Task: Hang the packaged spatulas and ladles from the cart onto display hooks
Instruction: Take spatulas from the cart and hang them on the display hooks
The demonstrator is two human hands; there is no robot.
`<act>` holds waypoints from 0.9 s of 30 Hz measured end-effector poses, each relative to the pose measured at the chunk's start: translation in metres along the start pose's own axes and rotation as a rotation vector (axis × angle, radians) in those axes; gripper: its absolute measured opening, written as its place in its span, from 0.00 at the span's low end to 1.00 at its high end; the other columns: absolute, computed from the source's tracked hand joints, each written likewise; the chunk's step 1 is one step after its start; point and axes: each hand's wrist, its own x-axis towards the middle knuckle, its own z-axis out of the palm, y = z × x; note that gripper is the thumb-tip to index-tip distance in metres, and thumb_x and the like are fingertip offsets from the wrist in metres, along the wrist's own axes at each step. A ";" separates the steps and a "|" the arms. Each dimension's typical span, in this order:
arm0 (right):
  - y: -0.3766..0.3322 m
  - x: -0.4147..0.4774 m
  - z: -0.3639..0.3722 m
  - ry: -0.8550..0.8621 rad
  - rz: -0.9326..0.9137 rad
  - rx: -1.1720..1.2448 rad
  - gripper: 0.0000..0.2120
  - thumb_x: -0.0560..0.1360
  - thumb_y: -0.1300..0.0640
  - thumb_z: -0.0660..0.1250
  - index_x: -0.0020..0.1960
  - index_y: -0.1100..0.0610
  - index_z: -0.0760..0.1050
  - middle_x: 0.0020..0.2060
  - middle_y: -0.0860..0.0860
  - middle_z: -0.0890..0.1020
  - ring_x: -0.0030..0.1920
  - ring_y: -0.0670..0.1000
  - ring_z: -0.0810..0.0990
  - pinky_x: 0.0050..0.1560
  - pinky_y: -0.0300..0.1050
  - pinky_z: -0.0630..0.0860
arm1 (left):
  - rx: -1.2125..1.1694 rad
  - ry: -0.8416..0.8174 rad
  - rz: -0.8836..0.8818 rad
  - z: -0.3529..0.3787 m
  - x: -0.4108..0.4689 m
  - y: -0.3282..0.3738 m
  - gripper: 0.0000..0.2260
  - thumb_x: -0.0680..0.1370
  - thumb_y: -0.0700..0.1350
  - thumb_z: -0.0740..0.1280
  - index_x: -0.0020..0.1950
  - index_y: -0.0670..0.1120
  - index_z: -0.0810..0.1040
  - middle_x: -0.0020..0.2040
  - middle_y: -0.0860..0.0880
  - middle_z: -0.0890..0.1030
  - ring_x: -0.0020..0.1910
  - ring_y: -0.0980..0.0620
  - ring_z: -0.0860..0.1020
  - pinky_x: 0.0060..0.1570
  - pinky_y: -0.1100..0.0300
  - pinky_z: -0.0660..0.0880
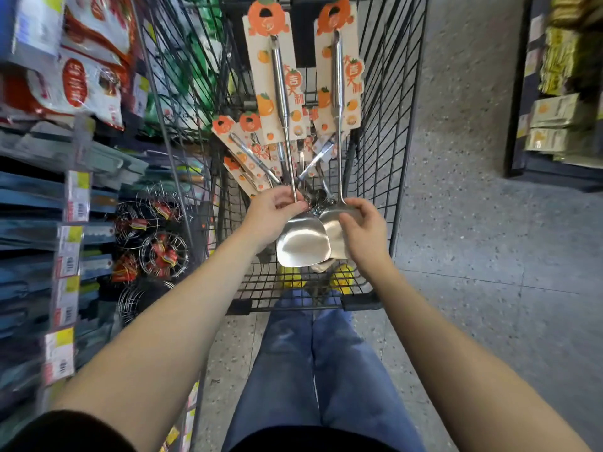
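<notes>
Over a wire cart (pixel 386 125) in a store aisle, a person's left hand (pixel 274 213) pinches one carded steel spatula (pixel 301 247) at its neck while the right hand (pixel 362 231) grips the blade of a second spatula (pixel 338 79), and more packaged utensils (pixel 251 151) lie heaped in the basket below.

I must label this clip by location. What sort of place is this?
Most likely a shop aisle. A wire cart holds carded spatulas, and the shelves on the left carry price tags and packaged goods.

Wire cart (pixel 362 302) on floor (pixel 473 223); pkgd utensils (pixel 248 151) inside.
</notes>
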 end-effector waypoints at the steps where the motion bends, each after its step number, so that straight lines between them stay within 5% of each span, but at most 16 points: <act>1: -0.007 0.001 -0.003 -0.011 -0.019 0.022 0.14 0.79 0.66 0.66 0.60 0.51 0.76 0.56 0.50 0.82 0.57 0.52 0.81 0.62 0.55 0.80 | 0.020 -0.002 0.013 -0.004 -0.001 0.004 0.03 0.78 0.45 0.74 0.48 0.53 0.82 0.49 0.56 0.85 0.48 0.59 0.80 0.54 0.58 0.74; 5: -0.032 0.008 -0.016 -0.095 -0.030 0.011 0.13 0.79 0.63 0.67 0.60 0.50 0.77 0.55 0.47 0.82 0.54 0.50 0.82 0.59 0.57 0.82 | 0.048 -0.033 0.051 -0.019 -0.006 0.027 0.03 0.78 0.46 0.75 0.47 0.52 0.82 0.48 0.56 0.87 0.49 0.59 0.83 0.51 0.59 0.77; 9: -0.047 0.007 -0.022 -0.218 -0.036 0.023 0.16 0.79 0.63 0.67 0.57 0.42 0.78 0.55 0.51 0.84 0.50 0.63 0.83 0.55 0.71 0.79 | 0.041 -0.065 0.085 -0.030 -0.011 0.044 0.06 0.76 0.45 0.77 0.50 0.50 0.82 0.45 0.55 0.88 0.43 0.61 0.85 0.44 0.67 0.79; 14: -0.058 0.010 -0.025 -0.273 -0.046 -0.025 0.22 0.80 0.65 0.66 0.71 0.49 0.75 0.66 0.52 0.80 0.63 0.56 0.79 0.67 0.56 0.76 | 0.112 -0.039 0.111 -0.042 -0.017 0.049 0.05 0.78 0.45 0.75 0.53 0.51 0.83 0.48 0.55 0.87 0.41 0.69 0.82 0.44 0.69 0.73; 18: -0.068 0.008 -0.028 -0.264 -0.016 -0.080 0.18 0.81 0.64 0.66 0.69 0.53 0.75 0.55 0.59 0.83 0.44 0.61 0.79 0.46 0.60 0.80 | 0.147 0.002 0.133 -0.053 -0.023 0.050 0.04 0.77 0.44 0.75 0.50 0.51 0.83 0.46 0.54 0.87 0.45 0.62 0.83 0.51 0.62 0.77; 20: -0.077 0.005 -0.029 -0.280 -0.026 -0.110 0.17 0.81 0.64 0.66 0.68 0.54 0.75 0.52 0.55 0.83 0.42 0.57 0.80 0.42 0.53 0.80 | 0.173 0.008 0.143 -0.059 -0.028 0.052 0.05 0.77 0.45 0.75 0.52 0.51 0.84 0.48 0.53 0.87 0.49 0.60 0.83 0.52 0.63 0.75; 23: -0.090 -0.002 -0.029 -0.314 -0.076 -0.179 0.14 0.81 0.62 0.66 0.66 0.53 0.75 0.52 0.49 0.81 0.45 0.48 0.80 0.40 0.40 0.77 | 0.175 0.029 0.167 -0.067 -0.037 0.055 0.06 0.77 0.46 0.75 0.54 0.51 0.84 0.49 0.53 0.87 0.50 0.60 0.83 0.51 0.66 0.74; 27: -0.111 -0.016 -0.030 -0.318 -0.165 -0.186 0.10 0.80 0.64 0.67 0.60 0.55 0.78 0.53 0.49 0.83 0.50 0.44 0.79 0.46 0.38 0.73 | 0.174 0.075 0.176 -0.081 -0.054 0.065 0.21 0.75 0.54 0.77 0.65 0.47 0.82 0.54 0.52 0.87 0.55 0.56 0.84 0.60 0.59 0.77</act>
